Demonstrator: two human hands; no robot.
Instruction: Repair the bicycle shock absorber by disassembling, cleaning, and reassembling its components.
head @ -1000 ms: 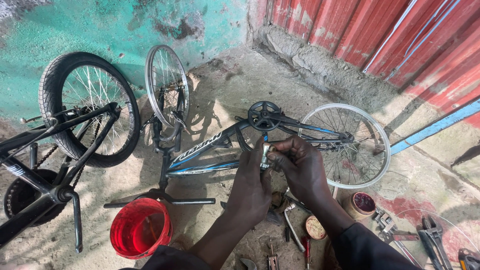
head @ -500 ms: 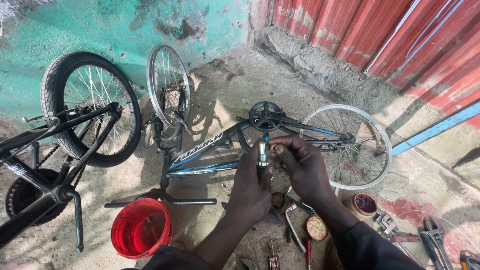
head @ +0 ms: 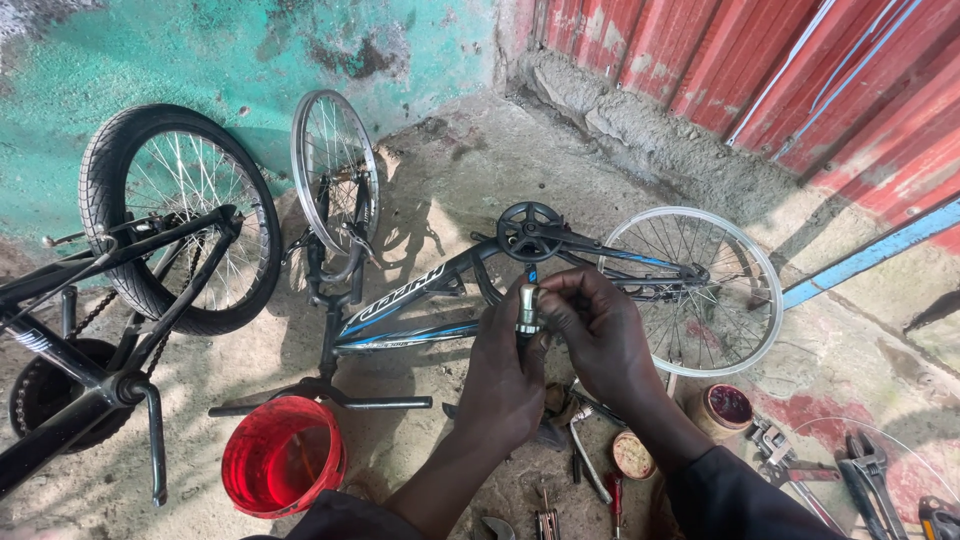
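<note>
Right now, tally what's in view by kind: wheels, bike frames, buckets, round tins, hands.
Wheels: 3 – tyred wheel, bare front rim, bare rear rim
Bike frames: 2 – blue-black frame, black frame
Buckets: 1 – red bucket
Round tins: 2 –
Hands: 2 – left hand, right hand, both on a small metal part
Total: 10

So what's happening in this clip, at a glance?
A person crouches over a small bicycle lying on its side on the concrete ground, both wheels without tyres. Both hands meet above its frame: the left hand and right hand together pinch a small metal cylindrical part, held upright. A red bucket, small tins and pliers lie around. A second, black bicycle lies at the left.
</note>
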